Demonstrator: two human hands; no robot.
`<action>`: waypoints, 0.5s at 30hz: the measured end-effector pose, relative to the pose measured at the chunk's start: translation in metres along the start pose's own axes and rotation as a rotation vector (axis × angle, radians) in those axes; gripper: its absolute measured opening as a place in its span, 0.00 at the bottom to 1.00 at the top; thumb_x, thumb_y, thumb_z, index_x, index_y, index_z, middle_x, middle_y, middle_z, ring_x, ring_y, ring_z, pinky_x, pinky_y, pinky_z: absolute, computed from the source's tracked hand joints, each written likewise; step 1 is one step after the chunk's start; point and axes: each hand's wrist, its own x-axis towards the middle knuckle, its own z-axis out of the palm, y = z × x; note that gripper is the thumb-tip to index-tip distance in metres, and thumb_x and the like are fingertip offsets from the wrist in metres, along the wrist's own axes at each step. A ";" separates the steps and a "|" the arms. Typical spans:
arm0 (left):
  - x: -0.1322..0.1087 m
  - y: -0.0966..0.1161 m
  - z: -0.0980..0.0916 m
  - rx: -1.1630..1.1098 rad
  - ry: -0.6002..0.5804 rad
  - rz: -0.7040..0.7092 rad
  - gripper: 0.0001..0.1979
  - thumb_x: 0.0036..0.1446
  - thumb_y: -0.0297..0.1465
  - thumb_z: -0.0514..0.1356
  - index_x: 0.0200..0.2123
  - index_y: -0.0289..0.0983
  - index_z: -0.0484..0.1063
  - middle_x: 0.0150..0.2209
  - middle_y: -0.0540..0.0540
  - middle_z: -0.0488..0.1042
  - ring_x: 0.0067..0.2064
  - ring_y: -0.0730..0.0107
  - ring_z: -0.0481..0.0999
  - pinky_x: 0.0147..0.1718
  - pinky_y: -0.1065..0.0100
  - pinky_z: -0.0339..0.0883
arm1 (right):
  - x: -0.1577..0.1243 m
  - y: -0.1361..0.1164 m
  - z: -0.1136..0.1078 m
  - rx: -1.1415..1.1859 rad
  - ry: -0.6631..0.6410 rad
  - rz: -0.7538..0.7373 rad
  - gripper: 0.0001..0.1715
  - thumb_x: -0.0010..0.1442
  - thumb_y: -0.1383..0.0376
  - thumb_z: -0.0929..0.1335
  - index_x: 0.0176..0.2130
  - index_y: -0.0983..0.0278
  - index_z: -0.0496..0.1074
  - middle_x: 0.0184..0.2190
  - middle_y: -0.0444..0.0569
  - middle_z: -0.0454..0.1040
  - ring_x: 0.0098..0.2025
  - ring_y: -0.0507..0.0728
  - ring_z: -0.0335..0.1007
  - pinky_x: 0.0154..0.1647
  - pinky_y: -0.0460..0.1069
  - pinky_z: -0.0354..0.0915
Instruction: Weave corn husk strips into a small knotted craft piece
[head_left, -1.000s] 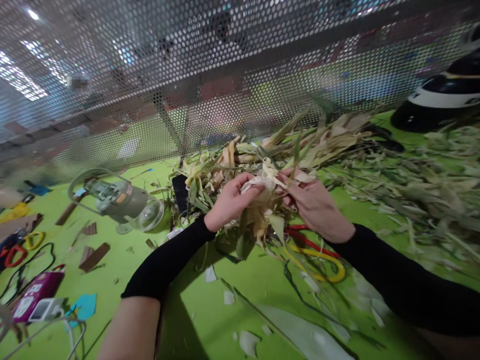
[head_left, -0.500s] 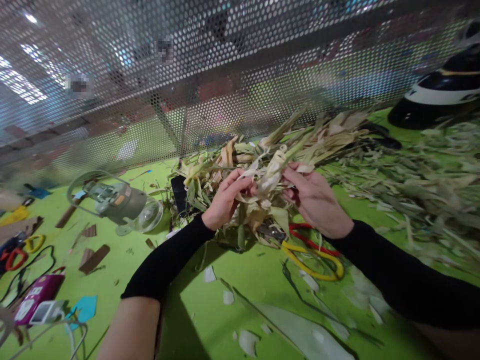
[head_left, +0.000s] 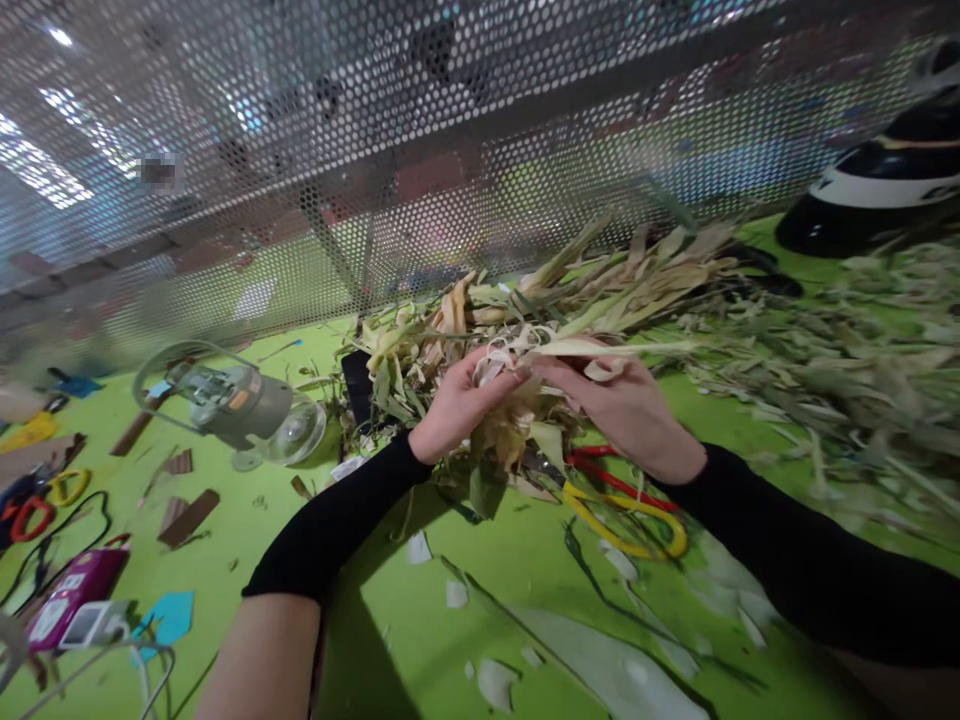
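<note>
My left hand (head_left: 469,395) has its fingers and thumb closed around the whitish, papery end of a dried plant piece (head_left: 499,362), where thin curled strands show. Close beside it, my right hand (head_left: 611,400) pinches the same piece near its long, flat, pale-yellow stalk (head_left: 630,347), which points to the right. The fingers partly cover the piece, so its exact kind is unclear. Beneath and behind both hands lies a heap of dry leaves and stalks (head_left: 457,320). Scissors with a yellow and red handle (head_left: 679,540) lie under my right wrist.
A perforated metal screen (head_left: 420,180) borders the green table (head_left: 420,640) at the back. To the left are a grey-green lamp-like device (head_left: 247,400), more scissors (head_left: 69,487) and a purple box (head_left: 79,595). Leaf scraps (head_left: 840,350) and a black-and-white object (head_left: 885,185) are on the right.
My hands have come closer together. The piece has turned, so its stalk now points right and curled strands show at its left end.
</note>
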 end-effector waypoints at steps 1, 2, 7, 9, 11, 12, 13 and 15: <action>0.000 -0.001 0.000 -0.010 0.006 0.003 0.20 0.51 0.45 0.71 0.34 0.36 0.71 0.30 0.53 0.69 0.31 0.77 0.65 0.33 0.72 0.61 | 0.000 0.001 0.000 0.048 0.016 0.042 0.14 0.51 0.55 0.78 0.31 0.61 0.77 0.25 0.42 0.71 0.23 0.50 0.57 0.23 0.48 0.55; -0.001 -0.001 0.001 -0.024 0.015 0.005 0.19 0.51 0.44 0.71 0.33 0.36 0.71 0.29 0.53 0.68 0.30 0.78 0.64 0.33 0.72 0.60 | 0.001 0.002 0.001 0.115 0.023 0.091 0.15 0.50 0.55 0.78 0.31 0.61 0.76 0.24 0.41 0.69 0.22 0.49 0.55 0.21 0.48 0.52; -0.003 -0.001 0.003 -0.166 0.032 -0.067 0.17 0.51 0.39 0.72 0.31 0.35 0.69 0.25 0.56 0.63 0.26 0.81 0.59 0.28 0.75 0.55 | 0.005 0.000 0.001 0.445 -0.087 0.238 0.20 0.48 0.55 0.79 0.28 0.61 0.69 0.19 0.37 0.60 0.19 0.46 0.48 0.17 0.44 0.46; -0.003 0.000 0.005 -0.239 0.034 -0.115 0.17 0.51 0.38 0.72 0.31 0.35 0.69 0.24 0.56 0.63 0.26 0.82 0.59 0.27 0.77 0.54 | 0.006 -0.003 0.000 0.514 -0.110 0.271 0.22 0.48 0.55 0.80 0.28 0.61 0.68 0.19 0.36 0.60 0.18 0.45 0.47 0.16 0.43 0.46; -0.002 0.001 0.006 -0.307 0.047 -0.154 0.16 0.51 0.36 0.72 0.30 0.34 0.69 0.22 0.56 0.62 0.24 0.83 0.59 0.25 0.77 0.53 | 0.007 -0.006 -0.001 0.550 -0.082 0.274 0.21 0.47 0.56 0.81 0.28 0.61 0.69 0.19 0.36 0.60 0.18 0.44 0.47 0.15 0.42 0.46; -0.001 0.001 0.006 -0.341 0.058 -0.174 0.16 0.51 0.35 0.72 0.29 0.34 0.68 0.22 0.56 0.62 0.24 0.83 0.59 0.24 0.78 0.53 | 0.007 -0.007 -0.001 0.553 -0.057 0.267 0.20 0.48 0.57 0.81 0.28 0.62 0.70 0.19 0.37 0.61 0.18 0.44 0.47 0.15 0.41 0.47; 0.000 0.002 0.006 -0.380 0.071 -0.195 0.16 0.52 0.35 0.71 0.28 0.34 0.67 0.21 0.56 0.61 0.23 0.83 0.58 0.23 0.78 0.52 | 0.007 -0.007 -0.001 0.550 -0.034 0.260 0.19 0.49 0.58 0.80 0.28 0.62 0.70 0.19 0.37 0.61 0.18 0.44 0.47 0.15 0.41 0.47; 0.002 0.004 0.007 -0.468 0.087 -0.242 0.15 0.53 0.32 0.70 0.28 0.35 0.65 0.20 0.57 0.59 0.22 0.83 0.57 0.22 0.79 0.52 | 0.007 -0.008 -0.001 0.535 -0.006 0.252 0.18 0.51 0.58 0.80 0.27 0.62 0.70 0.20 0.38 0.60 0.18 0.44 0.46 0.15 0.40 0.49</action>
